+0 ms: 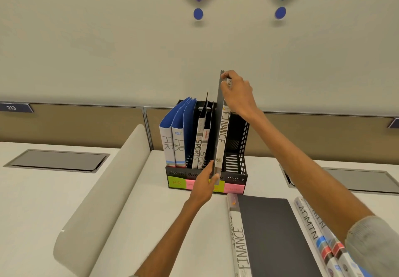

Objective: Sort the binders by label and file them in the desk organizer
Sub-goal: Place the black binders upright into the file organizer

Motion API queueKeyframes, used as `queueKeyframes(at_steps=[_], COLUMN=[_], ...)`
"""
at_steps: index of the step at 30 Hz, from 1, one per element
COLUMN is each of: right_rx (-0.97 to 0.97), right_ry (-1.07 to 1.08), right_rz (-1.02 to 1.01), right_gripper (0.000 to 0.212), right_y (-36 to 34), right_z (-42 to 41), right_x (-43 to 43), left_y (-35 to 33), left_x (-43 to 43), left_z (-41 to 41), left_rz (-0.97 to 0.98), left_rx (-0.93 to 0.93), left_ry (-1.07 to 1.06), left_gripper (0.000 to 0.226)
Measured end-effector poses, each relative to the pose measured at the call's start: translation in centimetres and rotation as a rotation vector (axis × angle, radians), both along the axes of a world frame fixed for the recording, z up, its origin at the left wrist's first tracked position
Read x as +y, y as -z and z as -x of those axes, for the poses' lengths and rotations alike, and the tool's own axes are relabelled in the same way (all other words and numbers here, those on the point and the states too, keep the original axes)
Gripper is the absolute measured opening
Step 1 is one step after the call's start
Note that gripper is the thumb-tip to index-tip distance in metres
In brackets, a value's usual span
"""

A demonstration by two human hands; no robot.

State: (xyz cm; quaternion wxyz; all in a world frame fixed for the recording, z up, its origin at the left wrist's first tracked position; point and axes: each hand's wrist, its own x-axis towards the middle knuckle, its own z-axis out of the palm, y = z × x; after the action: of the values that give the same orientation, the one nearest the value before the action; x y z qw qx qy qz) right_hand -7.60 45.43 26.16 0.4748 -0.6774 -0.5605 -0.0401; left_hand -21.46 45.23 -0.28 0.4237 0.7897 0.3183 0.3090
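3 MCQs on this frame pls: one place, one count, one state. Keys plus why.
1. Where is the flat FINANCE binder?
A. on the floor
B. leaning on the wall
C. on the desk, before the organizer

2. How many HR binders stand in the organizer?
A. one
B. two
C. four

3. The upright FINANCE binder is:
A. held by both hands
B. standing free
C. lying open

1 C: it lies before the organizer's labelled front.
2 B: two spines read HR in the leftmost slot.
3 A: right hand pinches its top, left hand holds its bottom.
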Motion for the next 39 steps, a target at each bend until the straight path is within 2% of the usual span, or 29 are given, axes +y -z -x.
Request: queueKeyframes(at_steps=[6,9,20,25,27,30,35,39], right_rx=[0.024,0.037,0.02,0.001,0.008,0.019,0.031,0.064], right_ry=[0.035,0.042,-0.025,-0.089,-0.067,-0.03,-0.069,-0.099], right_rz=[0.009,0.01,-0.07,0.059,0.109,0.15,0.213,0.267], right_gripper=[0.028,0.028,0.03,0.034,0.034,0.034,0.033,0.037], right_y=[0.1,0.3,1.2,5.9,8.2,9.9,9.7,9.6], right_z=[-1.5,-1.8,-0.7,-0.3,-0.8,-1.4,-1.3,-1.2], right_x=[2.4,3.2,4.4,4.2,4.0,4.1,5.1,5.4], left_y=[0.3,0.1,1.0,1.3,1.6,2.2,1.8,1.3], left_x=[2.2,3.3,4.7,6.0,6.2,5.8,4.0,3.6], left_z=[-0.6,-0.9,-1.7,-1.7,-1.7,-1.7,-2.7,-3.4], left_rz=[-0.061,-0.136,-0.259,-0.172,-0.149,-0.152,-0.184,-0.162], left_rx=[0.454,0.591,0.516,0.466,0.437,0.397,0.486,0.516], left_ry=[-0.069,-0.157,-0.454,-0.513,-0.494,-0.492,-0.561,-0.62], left_gripper=[0.053,0.052,0.039,0.029,0.033,0.053,0.087,0.069])
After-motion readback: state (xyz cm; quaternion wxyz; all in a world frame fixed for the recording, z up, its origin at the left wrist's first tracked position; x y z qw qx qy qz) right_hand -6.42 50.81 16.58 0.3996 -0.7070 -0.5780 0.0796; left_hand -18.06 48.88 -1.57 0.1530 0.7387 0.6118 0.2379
